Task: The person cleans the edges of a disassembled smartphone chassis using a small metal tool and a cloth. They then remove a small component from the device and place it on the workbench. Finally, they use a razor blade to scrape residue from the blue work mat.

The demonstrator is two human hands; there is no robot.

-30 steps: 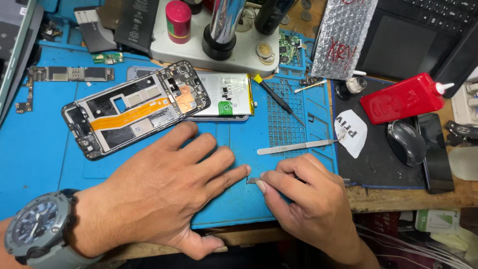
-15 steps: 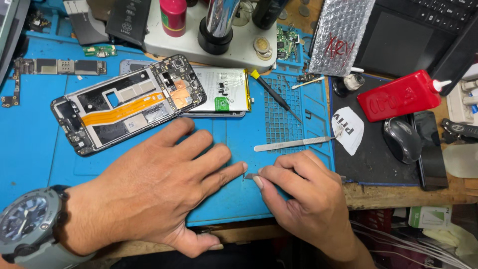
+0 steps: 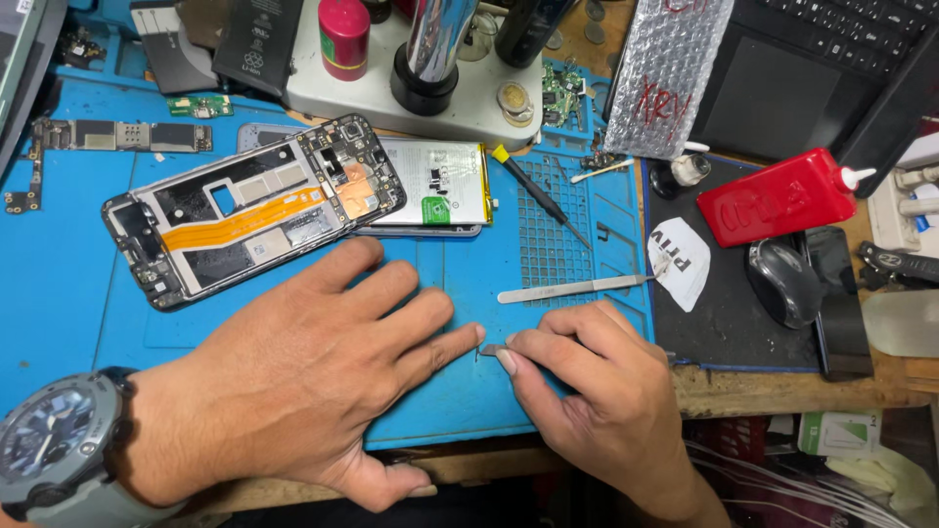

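Blue matting (image 3: 59, 293) covers this cluttered surface. Both hands have barely shifted: left hand (image 3: 313, 381) stays flat, fingers released, while right hand (image 3: 597, 391) keeps pinching a tiny metal part (image 3: 489, 349) at frame centre.

The left hand (image 3: 323, 376), with a grey wristwatch (image 3: 59, 445) on its wrist, lies flat, fingers spread, on the blue silicone work mat (image 3: 59, 284), its fingertips almost meeting the right hand (image 3: 597, 396), which pinches a small thin metal piece (image 3: 489, 349) against the mat. At twelve o'clock from the right hand lie steel tweezers (image 3: 572, 288); at eleven o'clock from the left hand rests an opened black phone frame with an orange flex cable (image 3: 249, 220), overlapping a white battery-backed phone body (image 3: 435, 186).
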